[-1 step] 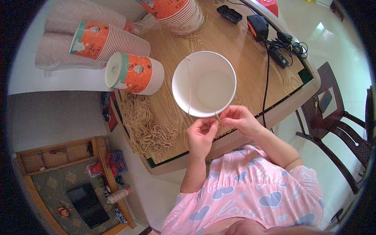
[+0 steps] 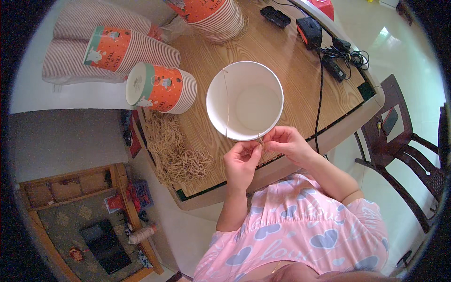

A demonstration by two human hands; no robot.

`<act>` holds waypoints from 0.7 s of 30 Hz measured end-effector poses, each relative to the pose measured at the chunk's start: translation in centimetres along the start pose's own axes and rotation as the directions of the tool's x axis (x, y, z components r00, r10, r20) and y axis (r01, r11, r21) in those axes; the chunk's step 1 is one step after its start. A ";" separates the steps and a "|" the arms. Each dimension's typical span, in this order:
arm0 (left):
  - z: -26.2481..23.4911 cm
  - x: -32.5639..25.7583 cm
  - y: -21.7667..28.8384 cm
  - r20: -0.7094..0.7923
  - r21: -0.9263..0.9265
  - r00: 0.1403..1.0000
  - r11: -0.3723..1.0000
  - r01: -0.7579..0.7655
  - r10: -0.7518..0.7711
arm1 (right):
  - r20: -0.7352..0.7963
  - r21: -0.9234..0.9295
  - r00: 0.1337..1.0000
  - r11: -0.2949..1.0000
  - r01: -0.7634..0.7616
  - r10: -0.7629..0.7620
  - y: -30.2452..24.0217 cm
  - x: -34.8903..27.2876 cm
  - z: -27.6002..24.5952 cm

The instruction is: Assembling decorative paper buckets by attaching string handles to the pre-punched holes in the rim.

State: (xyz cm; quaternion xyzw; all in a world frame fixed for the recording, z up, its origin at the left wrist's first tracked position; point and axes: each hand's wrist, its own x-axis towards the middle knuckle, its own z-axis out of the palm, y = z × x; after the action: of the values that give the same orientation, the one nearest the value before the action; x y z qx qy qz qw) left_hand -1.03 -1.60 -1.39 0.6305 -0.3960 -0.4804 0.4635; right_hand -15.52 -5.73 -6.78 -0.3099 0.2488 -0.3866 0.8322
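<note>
The left hand (image 2: 242, 162) and right hand (image 2: 287, 143), at the centre of the frame and a little below, are both drawn in to a pinch, thumbs and fingertips close together on a thin string (image 2: 227, 103) at the near rim of a white paper bucket (image 2: 256, 108). Whether a fingertip also touches the rim is hard to tell. The bucket stands at the upper middle of the frame, its mouth facing the camera, the string running from its far rim across the mouth. It looks empty, so probably light and quick to slide or tip; its thin wall would likely dent if squeezed, so the rolled rim seems the firmest hold. The string looks soft, limp and a bit rough, best pinched near its end. Left of centre lies a tangled pile of string (image 2: 176, 152), and above it stacked orange buckets (image 2: 167, 89) rest on their sides
</note>
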 end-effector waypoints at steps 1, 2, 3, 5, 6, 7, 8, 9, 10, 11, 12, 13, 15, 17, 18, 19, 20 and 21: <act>-0.1 0.0 0.0 0.007 0.047 1.000 0.999 -0.004 0.003 | -0.011 -0.035 1.000 0.999 0.013 -0.014 0.0 0.0 0.0; -0.2 0.0 0.0 0.015 0.094 1.000 0.996 -0.007 0.006 | -0.021 -0.071 0.999 0.997 0.026 -0.027 0.0 -0.1 0.0; -0.2 -0.1 0.1 0.013 0.094 1.000 0.996 -0.007 0.006 | -0.020 -0.071 0.999 0.997 0.025 -0.026 0.0 -0.1 0.0; -0.2 -0.1 0.2 0.011 0.097 1.000 0.995 -0.019 0.018 | -0.031 -0.142 0.997 0.987 0.069 -0.074 0.0 -0.1 0.1; -0.1 -0.1 0.3 0.012 0.097 1.000 0.995 -0.018 0.017 | -0.032 -0.141 0.997 0.988 0.069 -0.074 -0.1 -0.1 0.2; 0.1 -0.1 0.4 0.000 0.056 1.000 0.998 -0.006 0.006 | -0.035 -0.140 0.996 0.988 0.071 -0.077 -0.3 -0.2 0.3; 0.2 0.0 0.4 -0.011 0.014 1.000 1.000 0.005 -0.005 | -0.038 -0.139 0.996 0.988 0.073 -0.079 -0.4 -0.2 0.3; 0.1 0.0 0.3 -0.010 0.013 1.000 1.000 0.005 -0.005 | -0.039 -0.139 0.996 0.988 0.073 -0.079 -0.3 -0.2 0.2; 0.0 0.1 0.0 -0.004 -0.037 1.000 0.999 0.024 -0.024 | -0.044 -0.157 0.996 0.985 0.070 -0.077 -0.1 -0.2 0.1; -0.1 0.1 -0.3 0.004 -0.086 0.999 0.995 0.043 -0.043 | -0.050 -0.175 0.996 0.982 0.066 -0.076 0.0 -0.2 0.0; -0.2 0.2 -0.5 0.003 -0.087 0.999 0.995 0.043 -0.043 | -0.049 -0.175 0.996 0.982 0.065 -0.075 0.1 -0.2 -0.1; -0.3 0.2 -0.7 0.008 -0.102 0.999 0.993 0.054 -0.053 | -0.050 -0.186 0.997 0.981 0.056 -0.066 0.1 -0.2 -0.1; -0.4 0.3 -0.8 0.014 -0.118 0.998 0.991 0.065 -0.063 | -0.051 -0.198 0.997 0.979 0.047 -0.058 0.2 -0.2 -0.1; -0.3 0.2 -0.9 0.029 -0.157 0.998 0.986 0.064 -0.061 | -0.039 -0.176 0.997 0.982 0.065 -0.073 0.3 -0.1 -0.2; -0.3 0.2 -0.9 0.030 -0.157 0.998 0.985 0.065 -0.061 | -0.040 -0.176 0.997 0.982 0.065 -0.073 0.3 -0.1 -0.2; -0.2 0.3 -0.9 0.028 -0.165 0.998 0.984 0.067 -0.063 | -0.044 -0.188 0.997 0.980 0.061 -0.071 0.3 0.0 -0.3; -0.2 0.3 -0.9 0.027 -0.174 0.997 0.982 0.069 -0.065 | -0.049 -0.199 0.996 0.978 0.057 -0.068 0.3 0.0 -0.3; -0.2 0.2 -0.9 0.026 -0.174 0.998 0.982 0.069 -0.065 | -0.048 -0.199 0.997 0.978 0.057 -0.068 0.3 0.0 -0.3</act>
State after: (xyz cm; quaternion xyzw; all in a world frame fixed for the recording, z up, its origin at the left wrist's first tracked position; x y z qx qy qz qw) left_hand -0.72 -1.56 -2.29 0.5956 -0.3357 -0.5349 0.4964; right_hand -15.54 -5.66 -7.19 -0.3880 0.2986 -0.3943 0.7777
